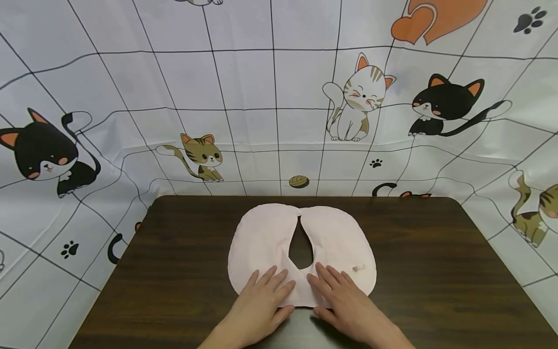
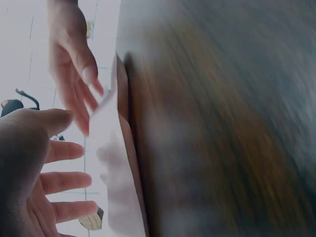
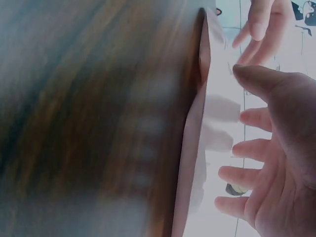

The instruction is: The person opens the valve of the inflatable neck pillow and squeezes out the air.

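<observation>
While the cat curtain [image 1: 244,97] hangs behind, I see the table [image 1: 436,271] carrying a pink bib [image 1: 266,237], flat near its middle. My left hand [image 1: 261,298] and right hand [image 1: 342,300] press its near edge, fingers straight, gripping nothing.

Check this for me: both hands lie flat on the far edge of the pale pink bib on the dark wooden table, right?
Not quite. The left hand and right hand lie flat on the near edge of the pale pink bib, the side closest to the person, as the head view shows. It does lie on the dark wooden table.
</observation>
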The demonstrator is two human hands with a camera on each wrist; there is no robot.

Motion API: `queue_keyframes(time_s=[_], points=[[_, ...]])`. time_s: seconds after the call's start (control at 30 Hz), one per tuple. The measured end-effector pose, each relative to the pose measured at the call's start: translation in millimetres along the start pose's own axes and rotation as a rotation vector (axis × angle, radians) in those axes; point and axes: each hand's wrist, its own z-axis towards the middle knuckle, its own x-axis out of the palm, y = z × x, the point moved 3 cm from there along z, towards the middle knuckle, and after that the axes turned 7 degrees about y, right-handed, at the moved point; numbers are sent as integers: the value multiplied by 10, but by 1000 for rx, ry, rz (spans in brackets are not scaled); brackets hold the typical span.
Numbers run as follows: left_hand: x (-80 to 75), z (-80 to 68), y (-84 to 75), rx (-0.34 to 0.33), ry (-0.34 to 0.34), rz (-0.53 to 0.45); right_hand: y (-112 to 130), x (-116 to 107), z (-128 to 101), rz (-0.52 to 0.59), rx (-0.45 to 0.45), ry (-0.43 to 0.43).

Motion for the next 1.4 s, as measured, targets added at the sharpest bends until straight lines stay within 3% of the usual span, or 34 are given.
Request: queue_keyframes(time_s=[0.1, 0.3, 0.4, 0.6, 1.0, 1.17, 1.4], points=[[7, 18, -73, 25, 30, 29, 23, 13, -10, 17, -27, 14], [161, 54, -98, 39, 67, 71, 16, 104, -39, 79, 8, 153], [224, 55, -90, 29, 75, 79, 26, 147, -39, 82, 9, 182], [280, 56, -95, 18, 114, 96, 45, 221, -26, 71, 12, 203], [234, 86, -111, 5, 159, 91, 58, 213, -21, 1, 6, 191], [131, 186, -62, 39, 229, 76, 79, 111, 30, -3, 12, 205], [-211, 379, 70, 46, 299, -21, 12, -164, 214, 3, -64, 242]])
